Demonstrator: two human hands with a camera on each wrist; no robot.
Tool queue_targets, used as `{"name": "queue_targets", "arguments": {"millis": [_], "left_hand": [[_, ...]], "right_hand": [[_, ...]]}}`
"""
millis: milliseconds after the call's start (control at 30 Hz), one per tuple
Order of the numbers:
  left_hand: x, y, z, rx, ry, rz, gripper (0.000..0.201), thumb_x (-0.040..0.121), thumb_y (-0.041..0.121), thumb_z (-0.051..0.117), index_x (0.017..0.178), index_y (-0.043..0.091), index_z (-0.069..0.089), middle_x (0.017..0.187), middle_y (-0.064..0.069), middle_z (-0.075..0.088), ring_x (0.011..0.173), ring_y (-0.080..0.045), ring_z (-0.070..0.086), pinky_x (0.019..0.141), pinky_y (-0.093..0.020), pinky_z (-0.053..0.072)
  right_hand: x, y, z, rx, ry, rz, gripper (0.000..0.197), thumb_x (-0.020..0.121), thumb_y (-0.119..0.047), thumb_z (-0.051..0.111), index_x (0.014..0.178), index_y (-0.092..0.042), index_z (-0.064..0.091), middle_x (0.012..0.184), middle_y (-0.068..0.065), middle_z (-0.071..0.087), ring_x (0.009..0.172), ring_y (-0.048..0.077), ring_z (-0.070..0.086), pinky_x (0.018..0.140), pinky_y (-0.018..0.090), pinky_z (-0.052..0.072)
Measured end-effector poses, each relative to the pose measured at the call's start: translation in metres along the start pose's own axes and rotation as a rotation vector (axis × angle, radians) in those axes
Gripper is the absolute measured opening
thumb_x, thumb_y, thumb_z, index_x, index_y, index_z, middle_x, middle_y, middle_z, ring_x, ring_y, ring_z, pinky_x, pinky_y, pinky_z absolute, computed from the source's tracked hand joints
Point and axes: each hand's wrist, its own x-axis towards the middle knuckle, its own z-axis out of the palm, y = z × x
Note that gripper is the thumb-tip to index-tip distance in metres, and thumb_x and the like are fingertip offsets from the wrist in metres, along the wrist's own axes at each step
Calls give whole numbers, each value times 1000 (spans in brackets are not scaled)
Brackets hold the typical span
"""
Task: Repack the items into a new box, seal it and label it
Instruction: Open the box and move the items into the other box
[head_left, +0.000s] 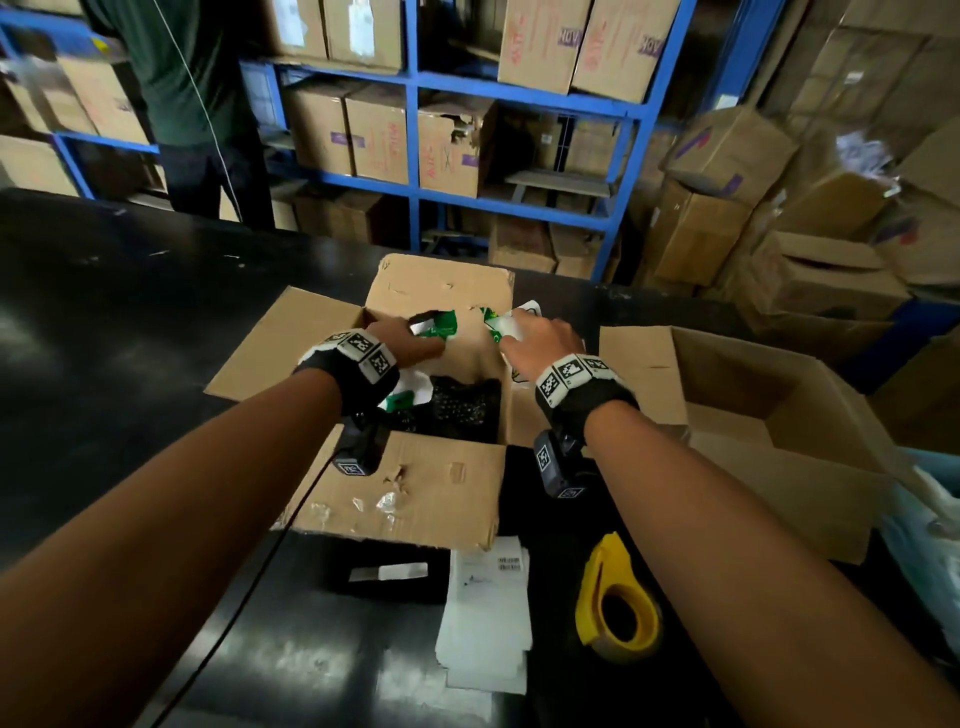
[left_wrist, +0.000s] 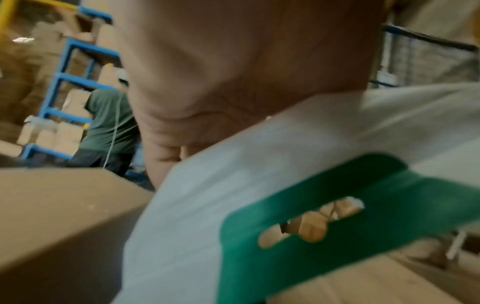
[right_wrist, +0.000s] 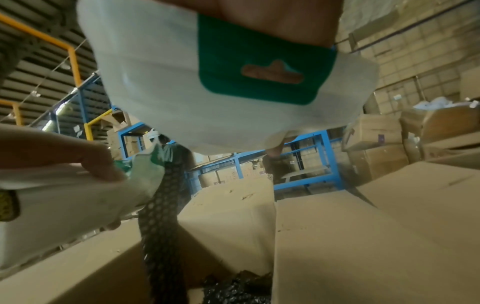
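A worn open cardboard box (head_left: 415, 488) stands in the middle of the black table, with black bubble wrap (head_left: 462, 405) inside. Above it, my left hand (head_left: 415, 335) grips a white packet with a green hang tab (head_left: 436, 325); the left wrist view shows that packet (left_wrist: 285, 185) under my palm. My right hand (head_left: 535, 332) grips a second white and green packet (head_left: 506, 325), which fills the top of the right wrist view (right_wrist: 233, 82). A strip of black bubble wrap (right_wrist: 163, 205) hangs under the left hand's packet. An empty, open, cleaner box (head_left: 779, 467) sits to the right.
A yellow tape roll (head_left: 618, 597), white label sheets (head_left: 488, 613) and a black item (head_left: 384, 571) lie on the table (head_left: 104, 312) near me. A person in a green shirt (head_left: 192, 78) stands beyond the table by blue shelves (head_left: 413, 130) stacked with cartons.
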Motion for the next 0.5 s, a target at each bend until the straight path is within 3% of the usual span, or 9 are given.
{"name": "queue_targets", "arguments": {"millis": [67, 133, 200, 233, 333, 500], "left_hand": [[-4, -1, -1, -151, 29, -36, 60, 82, 51, 58, 121, 6, 58, 118, -20, 62, 106, -34, 58, 94, -39, 47], [-10, -2, -4, -349, 26, -106, 70, 72, 53, 60, 124, 6, 56, 122, -18, 60, 110, -34, 57, 99, -43, 45], [-17, -2, -7, -472, -6, -148, 82, 58, 56, 62, 123, 6, 56, 123, -20, 59, 110, -36, 57, 98, -46, 46], [-18, -2, -8, -501, -5, -124, 80, 62, 56, 63, 123, 5, 56, 124, -21, 59, 111, -37, 57, 96, -43, 47], [-17, -5, -9, -276, 79, 15, 60, 86, 48, 57, 133, 11, 49, 127, -20, 57, 113, -36, 55, 90, -35, 44], [-11, 5, -4, 30, 134, 231, 70, 84, 49, 59, 144, 23, 34, 128, -18, 57, 118, -34, 52, 100, -36, 38]], "right_hand": [[0, 1, -1, 10, 0, 0, 53, 88, -40, 45, 140, -31, 42, 129, 19, 54, 115, 38, 51, 83, 32, 37], [2, 2, -2, 17, 3, 1, 50, 88, -40, 45, 137, -30, 46, 126, 18, 55, 112, 38, 53, 78, 30, 34], [4, 2, -1, 15, -4, 2, 44, 86, -40, 45, 129, -28, 51, 122, 18, 57, 108, 38, 55, 76, 29, 34], [6, 1, -1, 8, -5, -1, 42, 85, -40, 45, 125, -28, 52, 120, 18, 58, 105, 37, 55, 75, 29, 34], [12, 0, 1, 13, 8, 0, 43, 84, -39, 47, 125, -28, 53, 120, 18, 58, 106, 38, 55, 76, 30, 36], [24, 9, -2, 2, 67, 35, 56, 83, -44, 50, 138, -37, 44, 126, 16, 57, 112, 37, 54, 89, 33, 43]]}}
